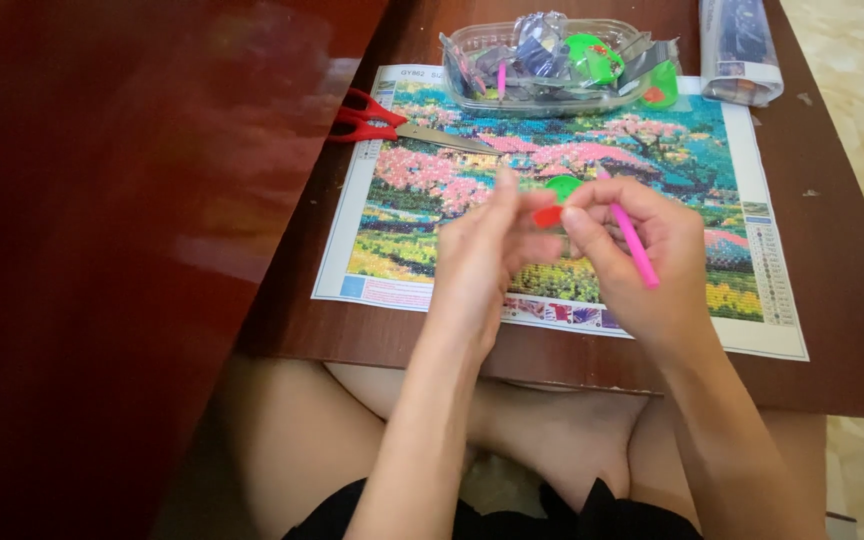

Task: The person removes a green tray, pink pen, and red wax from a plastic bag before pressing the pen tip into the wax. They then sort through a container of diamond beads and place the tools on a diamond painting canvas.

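A colourful bead-mosaic picture (pixel 672 150) of a flowery landscape lies flat on a dark wooden table (pixel 832 250). Both my hands hover over its lower middle. My left hand (pixel 482 255) pinches a small red piece (pixel 548 216) between thumb and fingers. My right hand (pixel 642 260) grips a pink pen-like tool (pixel 632 238), with the tip pointing up toward the red piece. A small green tray (pixel 562 186) peeks out just behind my fingers.
Red-handled scissors (pixel 372 118) lie on the picture's upper left corner. A clear plastic box (pixel 552 62) with small bags and green trays sits at the picture's top edge. A rolled package (pixel 740 50) lies at the top right. My bare legs are below the table edge.
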